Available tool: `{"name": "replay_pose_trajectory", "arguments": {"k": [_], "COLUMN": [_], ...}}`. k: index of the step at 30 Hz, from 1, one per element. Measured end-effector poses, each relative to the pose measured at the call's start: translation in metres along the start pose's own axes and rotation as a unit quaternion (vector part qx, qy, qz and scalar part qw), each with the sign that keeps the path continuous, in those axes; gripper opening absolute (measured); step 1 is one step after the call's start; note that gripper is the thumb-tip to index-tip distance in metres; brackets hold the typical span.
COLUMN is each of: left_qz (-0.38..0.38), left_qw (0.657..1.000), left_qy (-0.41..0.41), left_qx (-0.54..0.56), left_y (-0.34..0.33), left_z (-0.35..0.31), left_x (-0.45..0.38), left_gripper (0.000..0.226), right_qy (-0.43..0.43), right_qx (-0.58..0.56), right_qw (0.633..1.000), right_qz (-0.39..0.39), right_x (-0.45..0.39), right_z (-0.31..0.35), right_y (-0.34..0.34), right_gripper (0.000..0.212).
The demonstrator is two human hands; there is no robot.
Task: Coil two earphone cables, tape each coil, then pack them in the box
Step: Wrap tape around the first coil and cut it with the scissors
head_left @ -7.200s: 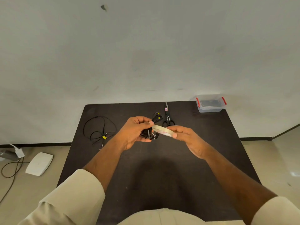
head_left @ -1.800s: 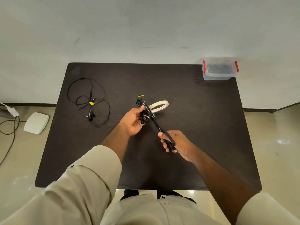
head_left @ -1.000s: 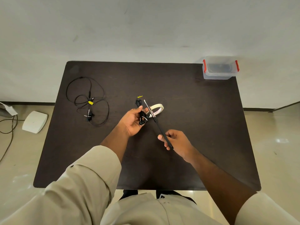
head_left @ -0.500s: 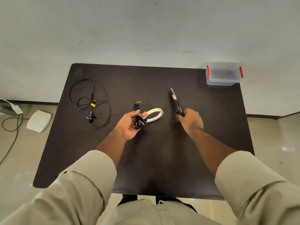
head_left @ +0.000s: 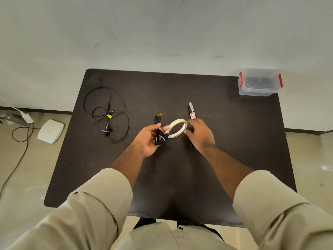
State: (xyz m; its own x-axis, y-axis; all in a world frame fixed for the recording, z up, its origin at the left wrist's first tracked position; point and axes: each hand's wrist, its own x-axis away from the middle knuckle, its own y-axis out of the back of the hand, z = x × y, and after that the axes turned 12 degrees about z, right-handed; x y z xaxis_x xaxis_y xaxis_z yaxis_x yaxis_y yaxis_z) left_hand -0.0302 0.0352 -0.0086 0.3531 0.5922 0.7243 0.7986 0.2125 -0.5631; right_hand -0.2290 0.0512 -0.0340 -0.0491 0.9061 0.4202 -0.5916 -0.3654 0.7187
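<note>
1. The left hand (head_left: 148, 139) grips a bundled black earphone cable (head_left: 159, 130), fingers curled round the coil; a small yellow tag sticks out at the coil's far end.
2. A cream-coloured ring of adhesive tape (head_left: 177, 128) stands tilted between the two hands, its left edge against the left thumb and the coil.
3. The right hand (head_left: 200, 135) reaches the roll's right edge, fingertips at its rim (whether they pinch it or merely touch it cannot be told).
4. Black-handled scissors with silver blades (head_left: 191, 112) lie on the dark brown rectangular table (head_left: 234, 141) just beyond the right hand, their handles hidden under it.
5. A second black earphone cable (head_left: 108, 114), loose and uncoiled, sprawls on the table's left part, well apart from the hands.
6. A clear plastic box with red clips (head_left: 259, 83), lid on, sits at the far right corner.
</note>
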Motion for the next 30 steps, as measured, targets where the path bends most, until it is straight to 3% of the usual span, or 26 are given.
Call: {"name": "replay_pose_trajectory", "arguments": {"k": [3, 7, 13, 16, 20, 24, 28, 30], "left_qz": [0.003, -0.017, -0.106, -0.123, -0.09, -0.042, 0.058, 0.092], "left_qw": [0.999, 0.994, 0.975, 0.96, 0.951, 0.959, 0.974, 0.974], "left_qy": [0.003, -0.022, -0.078, -0.097, -0.123, -0.157, -0.107, -0.07], "left_qx": [-0.036, -0.102, -0.178, -0.23, -0.27, -0.232, -0.19, -0.197], "left_y": [0.005, 0.01, 0.008, 0.003, -0.014, -0.044, -0.077, -0.094], "left_z": [-0.001, 0.0, -0.001, 0.001, 0.007, 0.016, 0.032, 0.041], "left_x": [-0.003, -0.005, -0.007, -0.007, -0.007, -0.004, -0.005, -0.012], "left_gripper": [0.009, 0.008, 0.023, 0.029, 0.03, 0.029, 0.026, 0.026], "right_qy": [0.04, 0.005, -0.019, -0.015, 0.008, 0.023, 0.036, 0.028], "right_qx": [0.004, 0.008, 0.001, -0.077, -0.225, -0.343, -0.476, -0.497], "right_qw": [0.999, 1.0, 1.0, 0.997, 0.974, 0.939, 0.878, 0.867], "right_qz": [0.029, 0.012, 0.011, 0.0, -0.009, 0.026, 0.035, 0.022], "right_x": [-0.008, -0.014, -0.008, -0.004, 0.008, 0.024, 0.039, 0.043], "right_z": [0.014, 0.02, 0.024, 0.031, 0.043, 0.04, 0.02, 0.004], "right_y": [-0.003, -0.007, -0.011, -0.01, 0.002, 0.019, 0.039, 0.05], "right_gripper": [0.048, 0.022, 0.017, 0.014, 0.008, 0.009, 0.013, 0.012]}}
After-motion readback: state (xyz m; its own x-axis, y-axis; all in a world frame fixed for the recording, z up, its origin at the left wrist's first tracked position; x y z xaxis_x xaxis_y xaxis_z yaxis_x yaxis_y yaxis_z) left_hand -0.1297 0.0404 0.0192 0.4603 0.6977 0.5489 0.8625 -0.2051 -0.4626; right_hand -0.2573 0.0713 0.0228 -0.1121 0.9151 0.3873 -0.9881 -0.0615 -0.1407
